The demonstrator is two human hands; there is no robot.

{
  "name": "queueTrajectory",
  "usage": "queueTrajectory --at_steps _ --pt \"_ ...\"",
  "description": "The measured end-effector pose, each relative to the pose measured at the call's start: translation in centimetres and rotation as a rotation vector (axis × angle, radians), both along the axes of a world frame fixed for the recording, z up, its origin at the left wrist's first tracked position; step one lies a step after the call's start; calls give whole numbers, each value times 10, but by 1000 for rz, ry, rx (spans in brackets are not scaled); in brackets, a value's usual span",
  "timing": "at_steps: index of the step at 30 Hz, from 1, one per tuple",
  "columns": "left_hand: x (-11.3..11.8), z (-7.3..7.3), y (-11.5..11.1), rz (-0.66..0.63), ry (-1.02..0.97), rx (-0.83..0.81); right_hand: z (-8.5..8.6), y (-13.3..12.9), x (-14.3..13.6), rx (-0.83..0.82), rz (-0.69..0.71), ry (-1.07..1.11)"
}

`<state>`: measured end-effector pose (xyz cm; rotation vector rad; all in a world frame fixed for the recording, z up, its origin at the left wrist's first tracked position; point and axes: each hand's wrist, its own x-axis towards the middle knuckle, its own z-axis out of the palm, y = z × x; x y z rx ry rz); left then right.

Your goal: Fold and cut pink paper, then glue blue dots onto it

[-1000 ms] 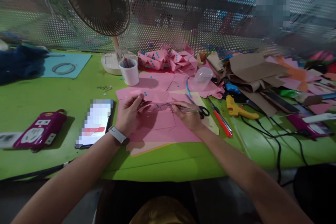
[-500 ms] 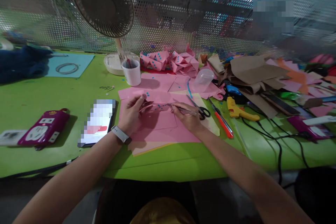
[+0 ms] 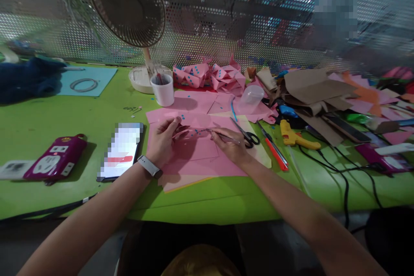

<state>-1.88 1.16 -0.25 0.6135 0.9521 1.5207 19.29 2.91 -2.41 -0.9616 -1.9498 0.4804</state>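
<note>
Over the pink paper sheets [image 3: 194, 155], my left hand [image 3: 165, 138] pinches a small folded pink paper piece [image 3: 181, 131]. Its lower part lies in shadow, so its exact shape is hard to tell. My right hand [image 3: 228, 141] grips a thin pen-like tool [image 3: 231, 139], its tip pointing left toward small blue dots [image 3: 196, 131] between the hands. Black-handled scissors [image 3: 250, 138] lie just right of my right hand. Behind the sheets sit folded pink paper shapes [image 3: 194, 74] with blue dots.
A white cup [image 3: 163, 90] stands by the fan [image 3: 129, 6]. At left are a phone [image 3: 121, 151] and purple power strip [image 3: 60, 157]. To the right are a red cutter [image 3: 276, 153], yellow glue gun [image 3: 296, 136], cables, a clear cup [image 3: 251, 98] and brown paper [image 3: 317, 86].
The fingers and tool of my right hand have shifted very slightly. My left hand keeps its hold on the folded pink piece. The whole view has moved slightly.
</note>
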Motion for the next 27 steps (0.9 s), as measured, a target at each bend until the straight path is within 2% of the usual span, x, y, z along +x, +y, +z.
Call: queueTrajectory --at_steps 10,21,27 --pt "0 0 0 -7 37 11 -5 -1 -2 83 -14 -43" --pt "0 1 0 6 9 -5 -2 -2 -3 37 -24 15" --pt "0 0 0 -3 15 3 -3 -1 -2 73 -30 2"
